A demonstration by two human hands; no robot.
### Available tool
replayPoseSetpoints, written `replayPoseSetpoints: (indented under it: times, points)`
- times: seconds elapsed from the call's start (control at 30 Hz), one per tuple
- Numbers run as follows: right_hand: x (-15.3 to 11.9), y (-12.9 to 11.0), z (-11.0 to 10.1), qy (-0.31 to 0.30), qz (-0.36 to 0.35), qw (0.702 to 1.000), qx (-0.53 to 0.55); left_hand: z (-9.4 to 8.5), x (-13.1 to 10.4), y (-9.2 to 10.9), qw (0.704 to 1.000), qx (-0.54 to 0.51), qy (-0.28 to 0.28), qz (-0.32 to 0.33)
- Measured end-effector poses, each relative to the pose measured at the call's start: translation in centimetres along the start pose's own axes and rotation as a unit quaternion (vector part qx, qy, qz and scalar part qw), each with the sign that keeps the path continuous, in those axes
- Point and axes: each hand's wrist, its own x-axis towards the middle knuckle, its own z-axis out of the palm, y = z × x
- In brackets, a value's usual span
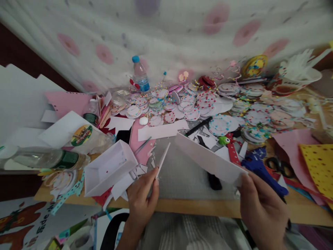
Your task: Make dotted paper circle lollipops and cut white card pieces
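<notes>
"Pinched tight, both grips. What has the left hand (143, 195) got?"

"One thin white piece (163, 159), seen nearly edge-on, between thumb and fingers. It slants up over the left part of the grey mat (179, 180), its upper end tipped away from the person."

"And the right hand (262, 205)?"

"Closed on one end of a long white strip (208, 158), thumb pressed on the near face, the other fingers curled. That strip stretches across above the mat, its free end toward the mat's far side."

"How are they angled?"

"Left fingers point forward from the mat's near left corner; the right hand turns inward from its near right corner."

"Anything around?"

"An open white box (111, 170) left of the mat, a blue glue gun (267, 175) right of it, decorated discs (169, 106) heaped beyond."
</notes>
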Motion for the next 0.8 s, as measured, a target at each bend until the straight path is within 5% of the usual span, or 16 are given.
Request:
replayPoseSetpoints:
  times: [0.1, 0.2, 0.33, 0.53, 0.8]
  points:
    - [-0.4, 0.6, -0.3, -0.139, -0.312, 0.939, -0.026, 0.4, 0.0, 0.4, 0.997, 0.005, -0.065, 0.034]
    - [-0.5, 1.5, 0.8, -0.299, -0.446, 0.842, -0.051, 1.3, 0.0, 0.7, 0.982, 0.025, -0.163, 0.094]
    - [-0.7, 2.8, 2.6, -0.369, -0.446, 0.798, -0.167, 2.7, 0.3, 0.3, 0.958, 0.046, -0.270, 0.090]
    - [-0.4, 2.5, 3.4, -0.357, -0.446, 0.781, -0.252, 4.4, 1.5, -1.8, 0.937, 0.102, -0.332, 0.046]
    - [-0.1, 2.2, 4.4, -0.344, -0.464, 0.777, -0.251, 3.5, 2.0, -2.8, 0.913, 0.067, -0.402, 0.029]
